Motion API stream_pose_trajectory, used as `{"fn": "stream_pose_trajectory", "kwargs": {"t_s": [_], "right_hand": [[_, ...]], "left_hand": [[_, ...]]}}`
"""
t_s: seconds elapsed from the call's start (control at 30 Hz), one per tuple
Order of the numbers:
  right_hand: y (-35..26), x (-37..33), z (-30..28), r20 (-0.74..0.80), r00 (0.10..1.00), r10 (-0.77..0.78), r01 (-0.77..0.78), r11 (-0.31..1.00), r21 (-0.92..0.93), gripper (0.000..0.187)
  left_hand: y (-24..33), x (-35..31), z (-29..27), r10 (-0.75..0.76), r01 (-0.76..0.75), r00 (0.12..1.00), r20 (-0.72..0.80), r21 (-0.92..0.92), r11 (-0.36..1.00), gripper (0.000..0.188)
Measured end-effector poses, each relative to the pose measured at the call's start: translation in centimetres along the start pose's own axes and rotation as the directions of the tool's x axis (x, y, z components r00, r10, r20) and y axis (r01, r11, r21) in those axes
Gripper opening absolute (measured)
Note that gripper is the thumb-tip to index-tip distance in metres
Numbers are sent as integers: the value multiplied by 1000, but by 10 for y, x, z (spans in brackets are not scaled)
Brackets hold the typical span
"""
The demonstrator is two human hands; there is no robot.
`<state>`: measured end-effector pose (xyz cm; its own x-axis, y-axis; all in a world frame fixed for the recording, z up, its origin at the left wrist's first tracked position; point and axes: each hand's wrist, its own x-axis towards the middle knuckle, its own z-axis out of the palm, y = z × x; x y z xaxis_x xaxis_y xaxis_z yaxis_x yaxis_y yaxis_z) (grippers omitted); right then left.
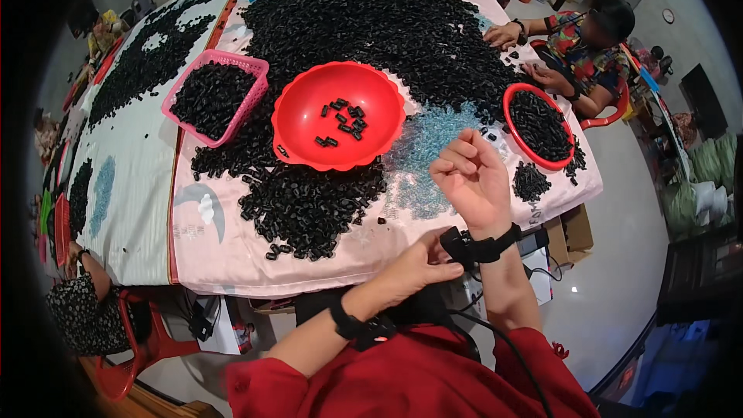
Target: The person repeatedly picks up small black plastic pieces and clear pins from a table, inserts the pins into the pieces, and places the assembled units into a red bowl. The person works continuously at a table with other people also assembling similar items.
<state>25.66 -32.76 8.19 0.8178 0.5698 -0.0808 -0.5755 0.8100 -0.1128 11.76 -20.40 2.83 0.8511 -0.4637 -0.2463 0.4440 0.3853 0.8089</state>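
Observation:
My right hand (474, 182) is raised over the front of the table, palm showing, its fingers loosely curled with nothing in them. Around that wrist runs a black wrist strap (495, 246) with a small box-like unit. My left hand (410, 269) reaches across to it, thumb and fingers closed on the strap's unit; some fingertips are hidden. Beyond my hands lies a patch of small clear bluish pieces (429, 155). To its left, a red scalloped bowl (298, 112) holds several small black plastic pieces (352, 120). A loose heap of the same black pieces (309, 209) spreads in front of the bowl.
A pink basket (261, 77) and a red round basket (569, 151), both full of black pieces, flank the bowl. A huge black pile (364, 15) covers the far table. A co-worker (588, 54) sits at the right; others sit farther off. A cable (511, 340) crosses my right sleeve.

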Motion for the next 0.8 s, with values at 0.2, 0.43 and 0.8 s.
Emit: {"fn": "stream_pose_trajectory", "kwargs": {"t_s": [0.2,0.43,0.8], "right_hand": [[6,1,-6,-22,957,-290,245,847,-472,21],[18,4,-22,573,767,-288,339,-575,-744,25],[19,7,-15,-65,969,-239,39,408,-912,26]], "left_hand": [[-32,6,13,101,-123,985,-137,-159,980,45],[-23,-11,19,139,-101,966,-220,177,979,42],[-12,-26,18,151,-134,978,-143,122,984,48]]}}
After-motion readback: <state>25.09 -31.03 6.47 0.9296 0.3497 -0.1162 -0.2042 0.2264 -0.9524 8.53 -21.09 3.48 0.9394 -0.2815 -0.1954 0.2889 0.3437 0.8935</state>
